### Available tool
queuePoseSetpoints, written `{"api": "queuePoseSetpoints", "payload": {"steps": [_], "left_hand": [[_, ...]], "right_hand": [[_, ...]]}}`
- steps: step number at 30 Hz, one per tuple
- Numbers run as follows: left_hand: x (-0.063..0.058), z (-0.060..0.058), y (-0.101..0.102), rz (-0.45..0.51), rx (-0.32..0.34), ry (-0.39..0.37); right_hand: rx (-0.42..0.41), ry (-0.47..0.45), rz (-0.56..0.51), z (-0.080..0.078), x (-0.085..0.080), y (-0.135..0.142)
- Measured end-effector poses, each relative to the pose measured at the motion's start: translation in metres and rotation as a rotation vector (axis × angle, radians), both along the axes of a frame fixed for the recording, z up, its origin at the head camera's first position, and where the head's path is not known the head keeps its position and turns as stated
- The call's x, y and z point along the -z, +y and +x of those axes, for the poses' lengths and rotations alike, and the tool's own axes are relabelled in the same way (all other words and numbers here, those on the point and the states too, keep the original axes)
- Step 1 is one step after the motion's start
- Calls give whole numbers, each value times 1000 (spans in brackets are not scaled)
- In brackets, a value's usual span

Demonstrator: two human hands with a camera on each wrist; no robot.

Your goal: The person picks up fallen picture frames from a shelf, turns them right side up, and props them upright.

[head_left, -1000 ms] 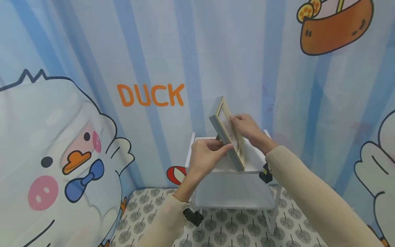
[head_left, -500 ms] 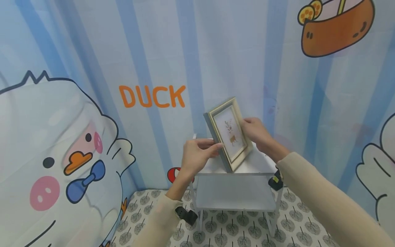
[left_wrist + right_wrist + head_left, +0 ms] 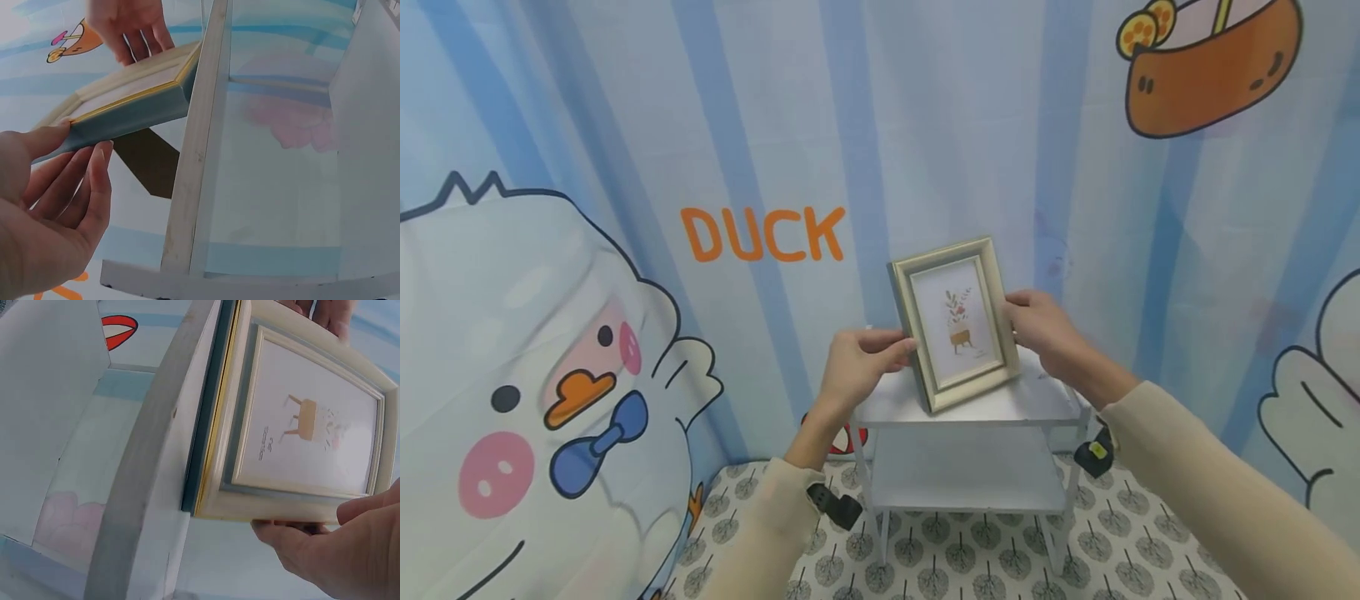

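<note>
A gold-cream picture frame [image 3: 957, 396] stands slightly tilted over the top of a small white shelf stand [image 3: 1037, 400], its picture of a plant in a brown pot facing me. My left hand [image 3: 861, 367] pinches its left side edge, thumb in front and fingers behind. At the opposite side edge, my right hand [image 3: 1045, 329] pinches it likewise. In the left wrist view a dark support leg [image 3: 147, 162] sticks out behind the frame [image 3: 134, 109]. The right wrist view has the frame's lower edge [image 3: 209, 425] right at the shelf's front edge.
Below the top, the stand has a lower white shelf [image 3: 962, 467]. Behind hangs a blue-striped curtain [image 3: 955, 125] with cartoon prints and orange DUCK lettering. A tree-patterned floor covering [image 3: 932, 550] lies beneath the stand.
Both hands have turned the picture frame from nearly edge-on to facing me. The left hand has moved left and the right hand has moved right and slightly down, both still gripping it.
</note>
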State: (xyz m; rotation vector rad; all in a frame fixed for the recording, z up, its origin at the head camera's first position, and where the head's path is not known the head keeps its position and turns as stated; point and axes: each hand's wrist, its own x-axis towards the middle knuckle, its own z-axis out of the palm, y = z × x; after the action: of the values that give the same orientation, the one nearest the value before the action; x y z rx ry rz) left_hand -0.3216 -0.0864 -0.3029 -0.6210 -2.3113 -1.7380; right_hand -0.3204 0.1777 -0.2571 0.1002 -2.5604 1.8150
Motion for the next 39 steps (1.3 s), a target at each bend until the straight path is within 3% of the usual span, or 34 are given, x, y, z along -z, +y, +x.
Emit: {"api": "queuePoseSetpoints", "payload": {"steps": [11, 22, 34, 39], "left_hand": [[-4, -15, -6, 45, 18, -97], [-4, -26, -10, 34, 28, -115], [-1, -26, -7, -37, 1, -23], [1, -26, -8, -42, -10, -17]], "right_hand": [[-38, 8, -61, 6, 7, 23], [-60, 52, -50, 14, 14, 30], [-19, 70, -34, 16, 21, 30], [-7, 82, -20, 17, 23, 30]]}}
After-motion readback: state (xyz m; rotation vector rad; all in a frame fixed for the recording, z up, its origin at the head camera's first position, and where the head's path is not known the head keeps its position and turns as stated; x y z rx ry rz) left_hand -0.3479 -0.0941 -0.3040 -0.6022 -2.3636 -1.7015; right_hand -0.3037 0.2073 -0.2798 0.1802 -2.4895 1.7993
